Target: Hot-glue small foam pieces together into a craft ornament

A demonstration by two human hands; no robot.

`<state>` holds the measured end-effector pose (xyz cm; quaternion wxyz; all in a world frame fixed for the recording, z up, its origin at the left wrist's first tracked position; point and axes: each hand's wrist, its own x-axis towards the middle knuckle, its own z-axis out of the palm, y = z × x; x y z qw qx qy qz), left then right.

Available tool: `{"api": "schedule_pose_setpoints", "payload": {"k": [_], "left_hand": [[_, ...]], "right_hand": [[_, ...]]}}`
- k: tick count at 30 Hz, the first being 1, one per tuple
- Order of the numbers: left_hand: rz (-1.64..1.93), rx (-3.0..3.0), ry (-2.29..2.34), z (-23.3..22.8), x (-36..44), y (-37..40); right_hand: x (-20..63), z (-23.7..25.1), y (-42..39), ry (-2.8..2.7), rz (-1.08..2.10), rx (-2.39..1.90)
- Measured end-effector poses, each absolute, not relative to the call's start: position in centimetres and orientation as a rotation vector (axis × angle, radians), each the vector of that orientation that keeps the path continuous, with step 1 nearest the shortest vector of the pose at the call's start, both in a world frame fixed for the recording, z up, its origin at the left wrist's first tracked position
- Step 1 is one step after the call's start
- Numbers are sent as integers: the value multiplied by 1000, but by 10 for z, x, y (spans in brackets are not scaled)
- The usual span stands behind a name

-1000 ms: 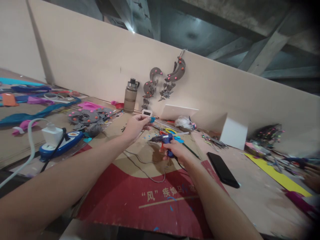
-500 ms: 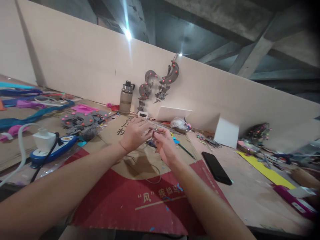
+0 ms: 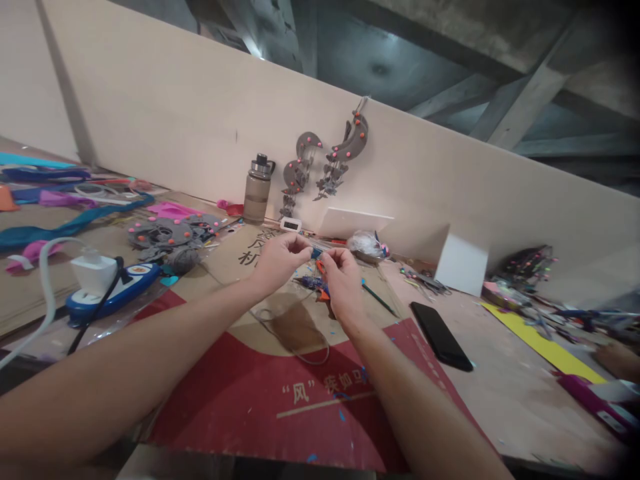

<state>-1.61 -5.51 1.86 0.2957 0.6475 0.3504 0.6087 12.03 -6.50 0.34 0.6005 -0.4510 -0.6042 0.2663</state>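
Observation:
My left hand (image 3: 277, 261) and my right hand (image 3: 343, 280) meet above the cardboard sheet (image 3: 300, 393), fingertips together on a small blue piece (image 3: 316, 253). Both hands pinch it. Just below the hands lies a blue glue gun (image 3: 313, 285) on the cardboard, with its grey cord (image 3: 295, 340) looping toward me. A small white timer (image 3: 291, 225) stands behind the hands.
A water bottle (image 3: 257, 189) and grey felt ornaments (image 3: 325, 160) stand at the back wall. A power strip (image 3: 113, 290) with white plug lies left, grey felt cut-outs (image 3: 167, 235) beyond. A black phone (image 3: 441, 327) and yellow sheet (image 3: 543, 341) lie right. Another person's hand (image 3: 617, 360) shows at far right.
My right hand has put the glue gun down on the cardboard. Both hands came together and now pinch the small blue piece; the white timer stands on the table.

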Motion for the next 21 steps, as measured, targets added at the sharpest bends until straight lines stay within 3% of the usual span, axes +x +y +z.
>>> {"api": "schedule_pose_setpoints", "payload": {"k": [21], "left_hand": [[1490,1622,811,17,-12,-57]], "right_hand": [[129,6,-67,-1414,602,-1049]]}}
